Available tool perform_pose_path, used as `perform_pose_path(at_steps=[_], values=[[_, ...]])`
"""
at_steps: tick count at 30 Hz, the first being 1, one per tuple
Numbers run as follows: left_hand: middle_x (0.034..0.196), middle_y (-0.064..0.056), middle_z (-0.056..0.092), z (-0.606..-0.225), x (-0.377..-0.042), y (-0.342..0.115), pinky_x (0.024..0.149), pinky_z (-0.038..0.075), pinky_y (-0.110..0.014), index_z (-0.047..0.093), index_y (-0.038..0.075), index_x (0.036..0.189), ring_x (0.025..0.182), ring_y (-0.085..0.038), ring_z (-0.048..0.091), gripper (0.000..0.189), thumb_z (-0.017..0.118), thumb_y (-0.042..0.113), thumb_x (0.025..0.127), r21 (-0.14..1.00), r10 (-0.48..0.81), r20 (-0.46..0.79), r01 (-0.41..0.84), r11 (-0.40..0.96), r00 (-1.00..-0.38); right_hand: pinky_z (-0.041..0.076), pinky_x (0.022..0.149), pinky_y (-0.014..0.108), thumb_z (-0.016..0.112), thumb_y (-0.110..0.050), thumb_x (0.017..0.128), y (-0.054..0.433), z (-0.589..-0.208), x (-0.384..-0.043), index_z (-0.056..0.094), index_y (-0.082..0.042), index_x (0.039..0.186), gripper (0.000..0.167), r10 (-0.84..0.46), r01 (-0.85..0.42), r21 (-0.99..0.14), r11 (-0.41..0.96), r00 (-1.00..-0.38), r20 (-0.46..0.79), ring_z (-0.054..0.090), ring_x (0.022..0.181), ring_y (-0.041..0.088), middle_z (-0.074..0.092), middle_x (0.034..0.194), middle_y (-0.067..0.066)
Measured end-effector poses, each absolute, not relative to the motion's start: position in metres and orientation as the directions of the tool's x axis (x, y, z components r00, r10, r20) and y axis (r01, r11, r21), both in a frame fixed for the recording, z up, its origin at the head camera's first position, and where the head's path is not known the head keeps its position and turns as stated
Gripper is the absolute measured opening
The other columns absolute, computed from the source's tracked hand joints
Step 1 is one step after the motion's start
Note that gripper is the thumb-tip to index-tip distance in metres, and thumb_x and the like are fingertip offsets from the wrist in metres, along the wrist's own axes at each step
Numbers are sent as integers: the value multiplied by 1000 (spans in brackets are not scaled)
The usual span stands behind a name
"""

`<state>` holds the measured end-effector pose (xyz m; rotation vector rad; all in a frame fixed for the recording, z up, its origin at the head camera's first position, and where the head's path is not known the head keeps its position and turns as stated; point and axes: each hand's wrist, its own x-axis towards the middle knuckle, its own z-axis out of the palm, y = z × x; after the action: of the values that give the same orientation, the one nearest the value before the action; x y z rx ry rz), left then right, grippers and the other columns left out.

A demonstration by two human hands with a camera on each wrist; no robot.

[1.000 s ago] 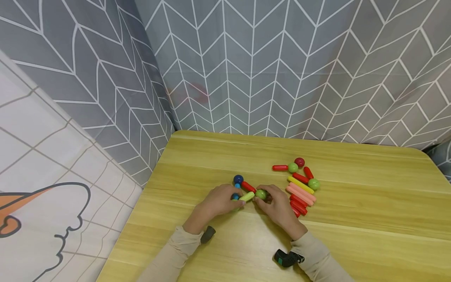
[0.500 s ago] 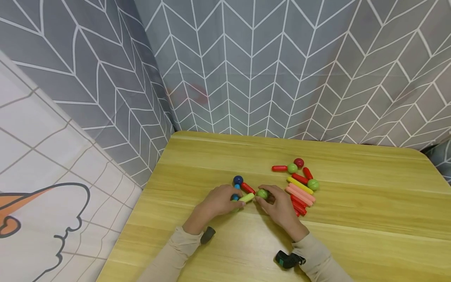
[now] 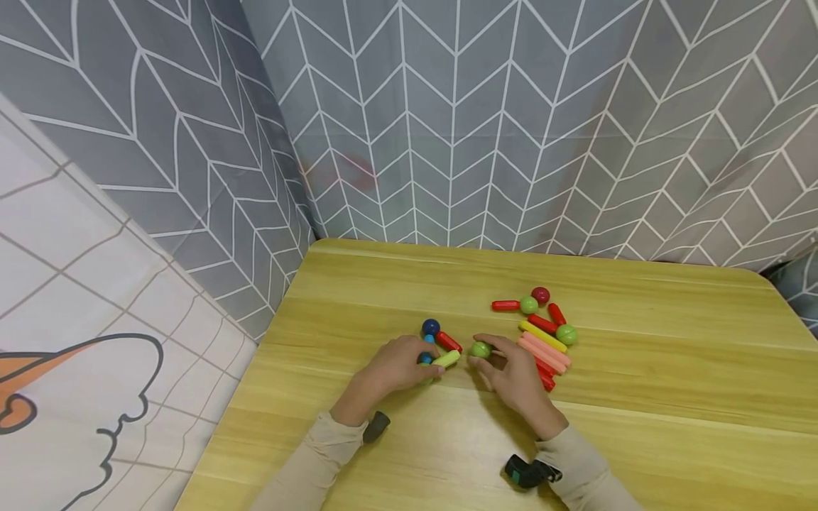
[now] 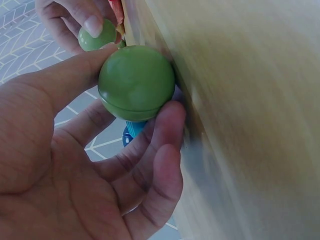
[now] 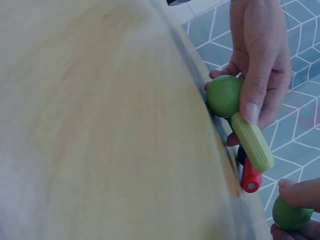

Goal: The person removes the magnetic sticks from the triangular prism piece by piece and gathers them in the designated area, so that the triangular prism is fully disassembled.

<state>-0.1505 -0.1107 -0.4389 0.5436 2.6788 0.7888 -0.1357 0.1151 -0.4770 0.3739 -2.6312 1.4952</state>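
Note:
My left hand pinches a light green ribbed rod at its end by a green ball; rod and ball touch. By its fingertips, a dark blue ball, a light blue rod and a red rod form a chain on the table. Another blue ball is partly covered by the left fingers. To the right, my right hand holds a second green ball between thumb and fingers, a small gap away from the light green rod's free end.
Right of the right hand lie pink rods, a yellow rod and several red rods. A green ball touches them. Behind are another green ball, a dark red ball and a red rod. A patterned curtain hangs behind the wooden table.
My right hand has shifted slightly right with its green ball, widening the gap to the light green rod. The left hand has stayed almost still.

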Motion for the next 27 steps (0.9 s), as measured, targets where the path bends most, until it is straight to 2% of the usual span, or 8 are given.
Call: perform_pose_path(at_steps=[7,8,13,15,20,23,25,27], values=[[72,7,52,-441,-151,-111,55,31,-21,75,15,103,63,-9,44,19,74,30,91,563,438,-162,282,777,-884,59,88,38,76,2,85,130,-467,-133,68,1,124,40,-132,-257,-827,500,-966,220,69,111,33,70,120,18],[72,7,52,-441,-151,-111,55,30,-21,75,15,103,63,-10,43,19,74,30,91,569,436,-164,276,774,-885,60,88,34,76,1,85,133,-466,-133,68,0,123,39,-123,-252,-824,506,-968,221,69,110,32,70,119,18],[74,7,54,-440,-151,-110,55,31,-21,76,16,103,64,-10,44,20,75,32,90,573,432,-170,267,774,-886,59,88,33,75,0,87,151,-460,-135,68,-1,124,38,-57,-211,-822,530,-975,213,69,112,36,70,121,20],[74,7,55,-440,-150,-110,55,31,-21,76,16,102,65,-10,45,20,75,32,90,572,432,-172,267,776,-886,59,88,27,76,-2,87,159,-458,-135,67,-1,125,39,-27,-186,-822,539,-979,204,69,113,36,69,123,20],[75,7,56,-440,-150,-110,56,32,-21,76,17,103,66,-10,45,20,75,32,90,571,427,-175,262,778,-887,49,82,3,77,-6,88,177,-455,-135,66,-2,126,40,38,-131,-816,563,-982,184,68,112,28,68,125,18],[74,7,54,-441,-151,-110,56,31,-21,76,17,104,66,-10,45,21,75,32,91,578,427,-176,257,774,-887,46,80,-1,76,-8,89,188,-453,-133,65,-1,128,41,67,-116,-805,582,-979,190,68,111,29,68,126,20],[73,7,53,-441,-151,-111,55,31,-21,76,16,105,65,-10,45,22,74,32,91,582,428,-177,256,772,-886,45,81,-2,75,-7,90,195,-452,-132,63,0,129,42,92,-108,-803,586,-976,198,68,110,22,67,127,21],[72,6,51,-440,-151,-111,55,30,-22,76,16,106,64,-10,44,22,74,32,91,586,429,-177,255,769,-886,43,81,-3,74,-7,90,202,-451,-131,61,2,130,43,123,-91,-812,576,-973,197,66,105,4,66,127,22]])
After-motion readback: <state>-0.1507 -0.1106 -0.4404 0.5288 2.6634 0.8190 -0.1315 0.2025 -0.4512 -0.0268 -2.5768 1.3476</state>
